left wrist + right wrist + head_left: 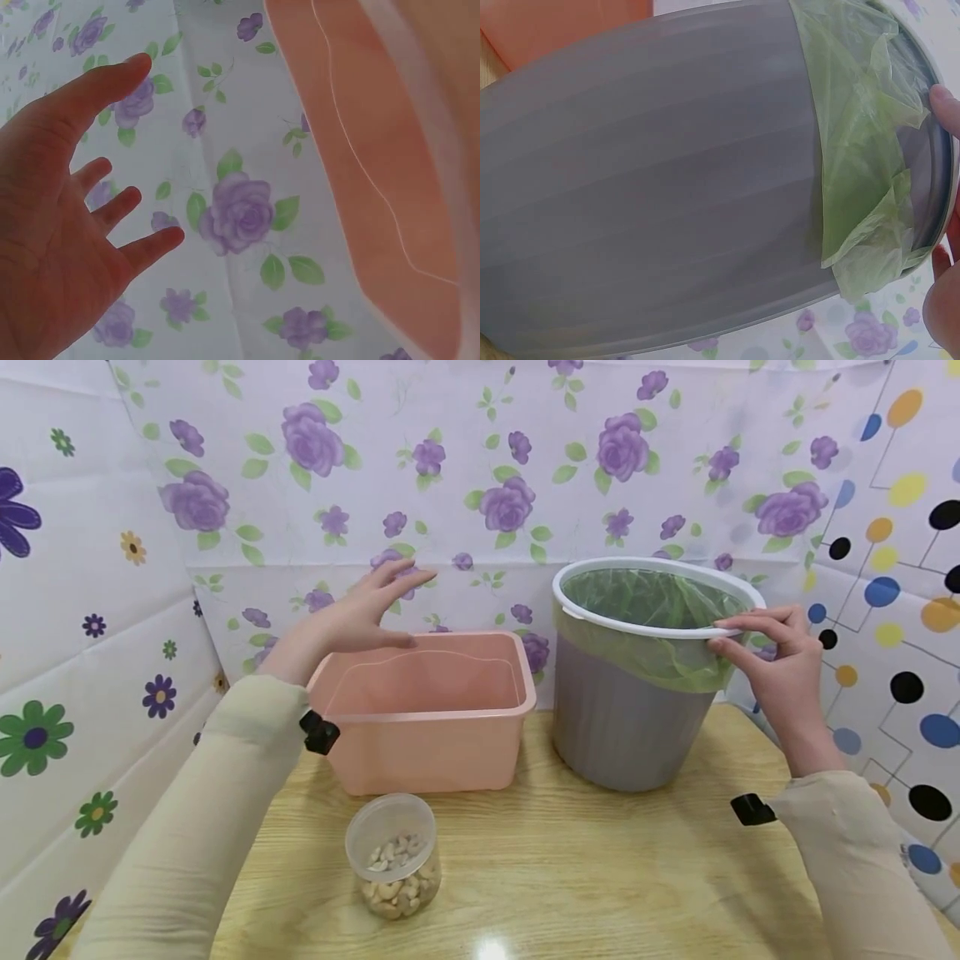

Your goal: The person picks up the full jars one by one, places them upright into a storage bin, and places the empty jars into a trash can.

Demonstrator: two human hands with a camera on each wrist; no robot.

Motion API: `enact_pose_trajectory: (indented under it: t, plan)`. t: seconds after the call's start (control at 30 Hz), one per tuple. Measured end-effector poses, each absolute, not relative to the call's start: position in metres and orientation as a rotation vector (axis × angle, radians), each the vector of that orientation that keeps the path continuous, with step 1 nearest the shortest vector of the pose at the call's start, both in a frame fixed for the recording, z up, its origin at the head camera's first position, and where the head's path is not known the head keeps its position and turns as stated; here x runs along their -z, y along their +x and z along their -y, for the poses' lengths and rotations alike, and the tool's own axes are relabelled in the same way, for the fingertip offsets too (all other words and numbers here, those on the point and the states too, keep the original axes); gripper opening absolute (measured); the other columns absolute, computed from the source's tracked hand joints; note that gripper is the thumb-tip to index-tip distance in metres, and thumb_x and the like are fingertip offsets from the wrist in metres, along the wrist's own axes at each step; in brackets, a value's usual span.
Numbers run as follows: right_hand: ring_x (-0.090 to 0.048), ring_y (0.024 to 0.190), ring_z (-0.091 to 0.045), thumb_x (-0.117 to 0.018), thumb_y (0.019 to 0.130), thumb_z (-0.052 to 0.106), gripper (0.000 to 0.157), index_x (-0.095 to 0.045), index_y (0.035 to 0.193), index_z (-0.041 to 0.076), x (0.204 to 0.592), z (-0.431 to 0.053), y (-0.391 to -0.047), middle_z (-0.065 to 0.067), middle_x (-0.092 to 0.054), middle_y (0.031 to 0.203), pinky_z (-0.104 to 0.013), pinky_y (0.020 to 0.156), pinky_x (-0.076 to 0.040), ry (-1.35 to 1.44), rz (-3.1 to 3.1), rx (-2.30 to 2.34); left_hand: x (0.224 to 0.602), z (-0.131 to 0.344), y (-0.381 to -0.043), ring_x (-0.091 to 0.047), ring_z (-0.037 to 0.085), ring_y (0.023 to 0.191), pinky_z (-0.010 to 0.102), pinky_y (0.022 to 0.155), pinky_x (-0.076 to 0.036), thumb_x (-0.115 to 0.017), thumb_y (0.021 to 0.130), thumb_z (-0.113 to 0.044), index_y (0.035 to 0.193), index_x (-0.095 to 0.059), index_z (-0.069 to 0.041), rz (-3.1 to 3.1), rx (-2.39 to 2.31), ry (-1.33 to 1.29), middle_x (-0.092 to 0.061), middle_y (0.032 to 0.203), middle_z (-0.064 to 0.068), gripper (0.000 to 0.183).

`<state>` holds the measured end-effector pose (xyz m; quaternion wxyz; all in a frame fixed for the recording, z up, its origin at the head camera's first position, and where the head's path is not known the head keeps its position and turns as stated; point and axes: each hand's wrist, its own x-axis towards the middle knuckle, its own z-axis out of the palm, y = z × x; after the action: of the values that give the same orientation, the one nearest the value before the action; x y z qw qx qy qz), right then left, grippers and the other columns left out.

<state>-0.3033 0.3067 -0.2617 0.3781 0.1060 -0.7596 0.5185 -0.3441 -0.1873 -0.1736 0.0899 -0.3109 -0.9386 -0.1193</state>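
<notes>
Bin at three o'clock, lined with a green bag; right hand pinches its rim at four o'clock, bag possibly included. Left hand, fingers spread, near the tub at its eleven o'clock. Jar at seven o'clock, holding cashews.

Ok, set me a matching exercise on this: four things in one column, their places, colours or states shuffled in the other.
1. left hand
2. right hand
3. jar of nuts
4. bin

A. grey, lined with a green bag
B. fingers spread, holding nothing
C. in front of the pink tub
D. at a white rim

Pairs: 1-B, 2-D, 3-C, 4-A
</notes>
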Motion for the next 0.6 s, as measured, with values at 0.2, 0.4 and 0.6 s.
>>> enact_pose_trajectory:
  t: [0.2,0.4,0.6]
  plan:
    - [-0.041,0.111,0.003,-0.077,0.086,0.013,0.025,-0.076,0.11,0.006,0.262,-0.307,-0.304,0.021,-0.048,0.103,-0.019,0.092,-0.027,0.265,1.941,-1.328,0.185,0.209,-0.329,-0.003,0.042,0.153,0.072,0.116,-0.017,-0.072,0.091,-0.022,0.16,-0.016,-0.025,2.788,0.417,-0.888,0.0,0.168,0.01,0.09]
    - [-0.04,0.11,0.004,-0.077,0.086,0.013,0.024,-0.076,0.11,0.007,0.262,-0.306,-0.302,0.022,-0.048,0.104,-0.019,0.092,-0.026,0.251,1.945,-1.326,0.2,0.229,-0.315,-0.007,0.045,0.152,0.073,0.113,-0.019,-0.071,0.092,-0.023,0.16,-0.014,-0.027,2.801,0.483,-0.826,-0.002,0.167,0.013,0.089]
    - [-0.04,0.111,0.003,-0.077,0.086,0.013,0.025,-0.076,0.11,0.007,0.261,-0.305,-0.302,0.021,-0.048,0.104,-0.019,0.091,-0.027,0.253,1.944,-1.329,0.217,0.249,-0.302,-0.007,0.048,0.151,0.074,0.112,-0.02,-0.07,0.093,-0.025,0.16,-0.016,-0.019,2.803,0.549,-0.822,-0.004,0.166,0.019,0.087]
